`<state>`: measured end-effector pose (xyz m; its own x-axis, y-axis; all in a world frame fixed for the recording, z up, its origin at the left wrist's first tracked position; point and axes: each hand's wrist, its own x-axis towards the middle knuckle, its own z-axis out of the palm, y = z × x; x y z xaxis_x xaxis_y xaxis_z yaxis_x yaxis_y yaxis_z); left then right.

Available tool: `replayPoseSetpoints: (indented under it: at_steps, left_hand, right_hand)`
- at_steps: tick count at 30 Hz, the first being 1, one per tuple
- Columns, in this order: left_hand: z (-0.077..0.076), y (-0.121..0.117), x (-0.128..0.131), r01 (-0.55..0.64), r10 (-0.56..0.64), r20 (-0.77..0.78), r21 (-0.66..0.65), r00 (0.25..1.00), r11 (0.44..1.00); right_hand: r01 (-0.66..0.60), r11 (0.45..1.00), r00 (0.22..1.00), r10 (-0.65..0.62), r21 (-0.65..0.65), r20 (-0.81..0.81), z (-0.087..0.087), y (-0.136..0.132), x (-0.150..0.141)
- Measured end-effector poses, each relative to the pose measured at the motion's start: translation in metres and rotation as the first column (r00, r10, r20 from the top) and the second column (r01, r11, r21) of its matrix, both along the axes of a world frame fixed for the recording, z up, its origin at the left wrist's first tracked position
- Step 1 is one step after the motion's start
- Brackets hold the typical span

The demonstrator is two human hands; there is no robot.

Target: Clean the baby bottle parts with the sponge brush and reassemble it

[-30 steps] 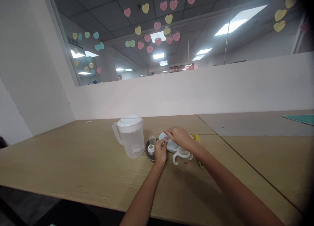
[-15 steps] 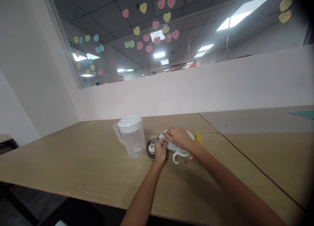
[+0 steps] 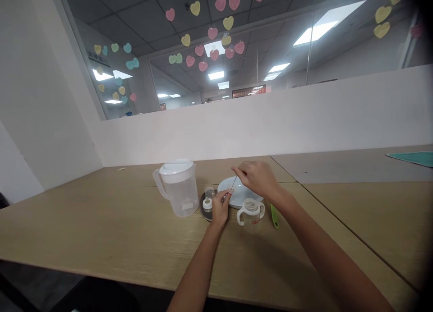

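My left hand point(image 3: 220, 207) is closed in a pinch on a small clear round part point(image 3: 230, 190) held over the edge of a white plate point(image 3: 227, 189). Above it my right hand point(image 3: 257, 177) pinches a thin stick point(image 3: 234, 181) that runs down to the part. In front of the plate stands a clear two-handled baby cup point(image 3: 251, 214) with no lid. A small dark tray point(image 3: 204, 208) left of my left hand carries small bottle parts point(image 3: 209, 199).
A clear plastic jug with a white lid point(image 3: 177, 186) stands left of the tray. A green-handled tool point(image 3: 274, 215) lies right of the cup. The wooden desk point(image 3: 101, 231) meets a low white partition behind; a teal mat point(image 3: 414, 157) lies far right.
My right hand has risen off the plate and drawn the thin stick up out of the small part. The left hand stays put. The camera view shifted slightly.
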<state>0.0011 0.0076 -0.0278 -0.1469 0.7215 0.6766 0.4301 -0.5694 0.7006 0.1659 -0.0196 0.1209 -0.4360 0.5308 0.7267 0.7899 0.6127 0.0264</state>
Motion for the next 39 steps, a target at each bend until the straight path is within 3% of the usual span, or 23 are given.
replayPoseSetpoints:
  at_steps: [14, 20, 24, 27, 29, 32, 35, 39]
  left_hand:
    - [0.007, -0.006, 0.008, -0.082, 0.097, -0.112, 0.128, 0.989, 0.988]
    - [0.002, -0.004, 0.001, -0.177, 0.184, -0.068, 0.098, 0.981, 0.979]
    - [0.002, -0.003, -0.001, -0.200, 0.204, -0.033, 0.104, 0.978, 0.974]
    - [0.004, -0.003, -0.001, -0.194, 0.199, -0.032, 0.104, 0.980, 0.975]
    - [0.004, -0.002, -0.002, -0.193, 0.197, -0.033, 0.098, 0.980, 0.976]
    - [0.003, -0.002, -0.003, -0.180, 0.184, -0.043, 0.083, 0.982, 0.980]
    - [0.001, -0.001, -0.003, -0.149, 0.153, -0.060, 0.071, 0.986, 0.986]
    - [-0.002, 0.002, -0.002, -0.129, 0.133, -0.073, 0.057, 0.988, 0.990]
  right_hand:
    - [-0.011, 1.000, 0.946, 0.001, -0.028, -0.325, 0.006, 0.027, 0.032]
    - [0.078, 0.996, 0.769, -0.030, 0.047, -0.638, 0.012, 0.029, 0.053]
    - [-0.069, 0.988, 0.713, -0.048, -0.138, -0.700, -0.006, 0.062, 0.065]
    - [-0.241, 0.901, 0.623, -0.140, -0.360, -0.770, -0.038, 0.099, 0.064]
    - [-0.399, 0.765, 0.523, -0.263, -0.505, -0.811, -0.062, 0.119, 0.059]
    - [-0.455, 0.691, 0.479, -0.341, -0.562, -0.808, -0.090, 0.135, 0.051]
    - [-0.482, 0.645, 0.478, -0.373, -0.593, -0.795, -0.104, 0.140, 0.047]
    - [-0.520, 0.586, 0.537, -0.342, -0.622, -0.771, -0.102, 0.137, 0.040]
